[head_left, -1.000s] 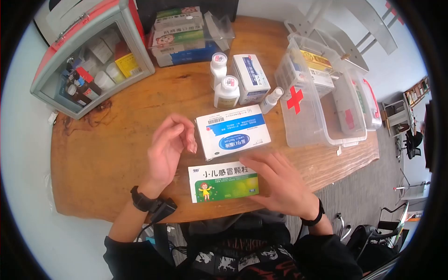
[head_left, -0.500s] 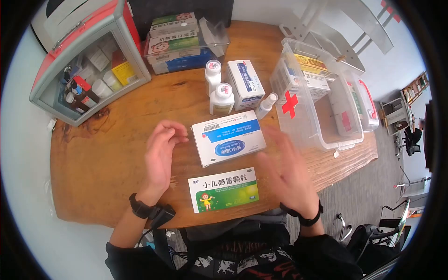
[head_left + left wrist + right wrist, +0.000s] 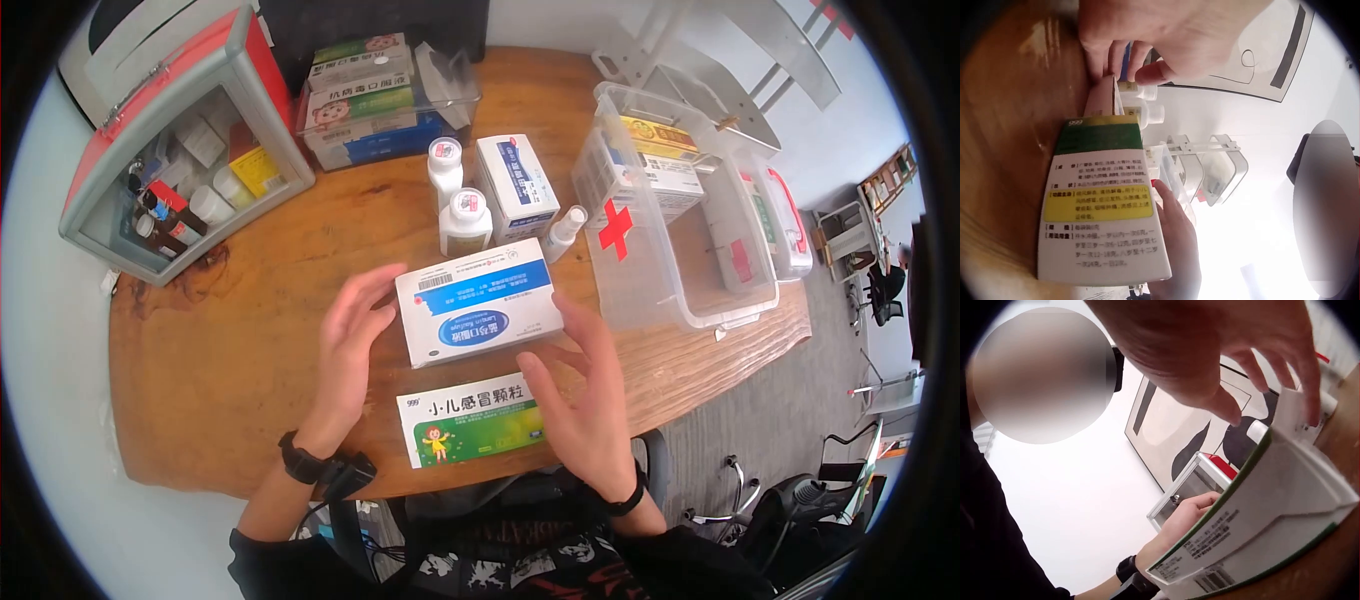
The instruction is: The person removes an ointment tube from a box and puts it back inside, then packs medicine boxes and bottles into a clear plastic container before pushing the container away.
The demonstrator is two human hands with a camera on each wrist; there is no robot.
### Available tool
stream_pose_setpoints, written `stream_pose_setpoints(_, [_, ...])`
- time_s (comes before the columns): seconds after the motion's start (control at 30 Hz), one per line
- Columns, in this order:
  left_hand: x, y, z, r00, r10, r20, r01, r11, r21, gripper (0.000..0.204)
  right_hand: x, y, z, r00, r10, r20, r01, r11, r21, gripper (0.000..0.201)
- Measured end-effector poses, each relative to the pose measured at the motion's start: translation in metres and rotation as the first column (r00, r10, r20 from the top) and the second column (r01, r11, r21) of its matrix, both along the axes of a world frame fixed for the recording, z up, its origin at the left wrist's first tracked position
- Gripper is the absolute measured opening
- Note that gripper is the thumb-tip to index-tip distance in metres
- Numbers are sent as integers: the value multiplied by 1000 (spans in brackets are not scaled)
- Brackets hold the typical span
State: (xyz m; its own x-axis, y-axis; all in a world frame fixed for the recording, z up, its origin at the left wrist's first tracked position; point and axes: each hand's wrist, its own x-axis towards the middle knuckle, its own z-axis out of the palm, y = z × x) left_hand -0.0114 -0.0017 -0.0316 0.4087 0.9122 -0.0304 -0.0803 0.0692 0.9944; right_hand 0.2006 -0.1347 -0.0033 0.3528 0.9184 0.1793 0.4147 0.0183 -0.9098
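Observation:
A white and blue medicine box (image 3: 478,305) lies flat on the table between both hands, its printed face up. My left hand (image 3: 350,350) is at its left edge, fingers loosely bent and fingertips right at the box's corner. At the other end my right hand (image 3: 585,400) has its fingers extended along the right edge, with the thumb apart. Nearer the body lies a green and white medicine box (image 3: 470,430), partly covered by the right hand in the head view. Its printed side (image 3: 1104,206) fills much of the left wrist view.
Two white bottles (image 3: 466,222), an upright box (image 3: 517,185) and a small spray bottle (image 3: 565,232) stand behind. A clear bin with a red cross (image 3: 640,270) is at right. At left stands a red and grey medicine cabinet (image 3: 190,140), beside a clear tray of boxes (image 3: 440,105).
The right hand has left the green and white box and moved to the right edge of the white and blue box. The left hand has come up to that box's left edge.

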Motion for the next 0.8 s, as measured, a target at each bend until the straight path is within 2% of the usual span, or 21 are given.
stream_pose_setpoints(0.03, [-1, 0, 0, 1000, -3, -1, 3, 1000, 2, 43, -3, 2, 0, 1000, -3, -1, 3, 1000, 2, 55])
stream_pose_setpoints(0.1, [-1, -1, 1, 996, 49, 75, -43, 996, -79, 39, -5, 6, 2, 969, -77, -234, 107, 987, 117, 48])
stream_pose_setpoints(0.13, [-2, -1, 2, 996, 42, 76, -36, 996, -78, 39, -6, 8, 1, 969, -84, -233, 114, 986, 118, 48])
stream_pose_setpoints(0.2, [-2, -1, 6, 994, 47, 95, -39, 996, -85, 39, -6, 12, -2, 911, -147, -386, 194, 977, 86, 38])
stream_pose_setpoints(0.23, [-1, -2, 7, 995, 40, 95, -32, 996, -81, 39, -6, 11, -1, 910, -152, -386, 201, 976, 90, 38])
stream_pose_setpoints(0.3, [-1, -3, 9, 990, 85, 111, -78, 995, -68, 36, -7, 12, 2, 837, -137, -529, 176, 984, 22, 34])
stream_pose_setpoints(0.43, [-2, -5, 16, 987, 143, 74, -142, 990, -24, 30, -8, 14, 0, 808, -95, -582, 181, 979, 91, 32])
stream_pose_setpoints(0.5, [-2, -4, 19, 988, 156, 12, -156, 986, 54, 29, -3, 14, 1, 711, -84, -698, 199, 976, 85, 30])
stream_pose_setpoints(0.53, [-2, -4, 18, 987, 161, 15, -162, 985, 54, 29, 1, 14, 4, 714, -80, -696, 194, 977, 86, 30])
stream_pose_setpoints(0.63, [-5, -2, 18, 994, 99, -46, -94, 991, 98, 33, 11, 13, 12, 682, -58, -729, 102, 995, 16, 28])
stream_pose_setpoints(0.7, [-8, 1, 22, 996, -89, 30, 91, 994, -58, 37, 19, 15, 21, 670, -37, -742, 51, 999, -4, 28])
stream_pose_setpoints(0.73, [-11, 0, 22, 995, -90, 32, 92, 994, -57, 37, 22, 17, 26, 657, -19, -754, 1, 1000, -24, 29])
stream_pose_setpoints(0.8, [-14, -4, 24, 971, -238, 4, 238, 968, -86, 41, 27, 24, 32, 657, -4, -754, -16, 1000, -19, 31])
